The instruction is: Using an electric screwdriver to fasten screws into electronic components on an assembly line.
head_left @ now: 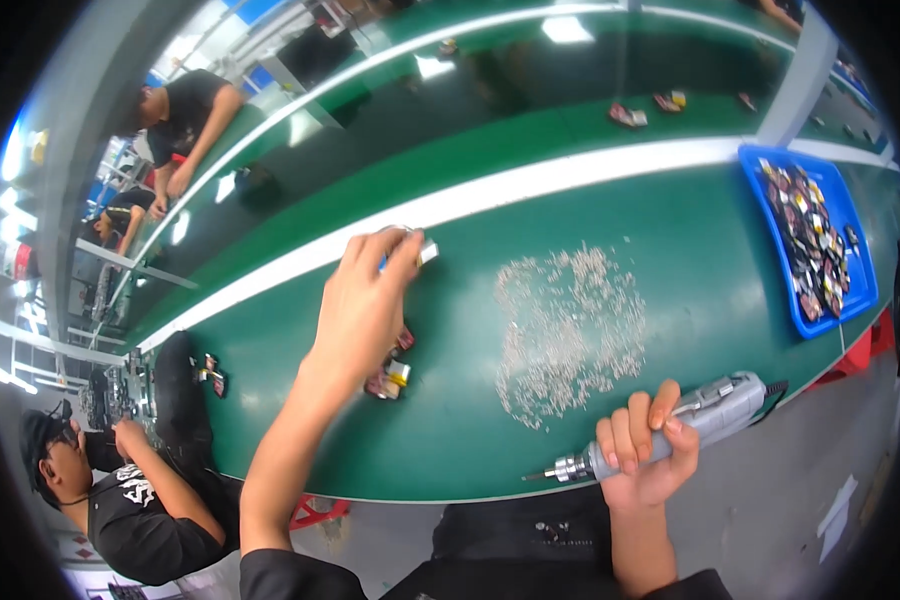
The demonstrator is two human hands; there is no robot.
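Observation:
My right hand (648,450) is wrapped around a grey electric screwdriver (722,405) near the bench's front edge. Its thin bit points left over the green surface. Farther away, my left hand (365,290) pinches a small part (428,252) with white and yellow on it; the fingers cover most of it. Under that wrist lie a few dark red and black small assemblies (388,380) with yellow and white bits, partly hidden by my arm. Between the two hands spreads a loose patch of tiny silvery pieces (570,330) that look like screws.
A blue tray (858,215) full of similar small assemblies stands at the right end of the green bench (450,440). Beyond a white rail (570,172), a dark green belt carries several more. A co-worker (135,500) sits at the left; others work farther back.

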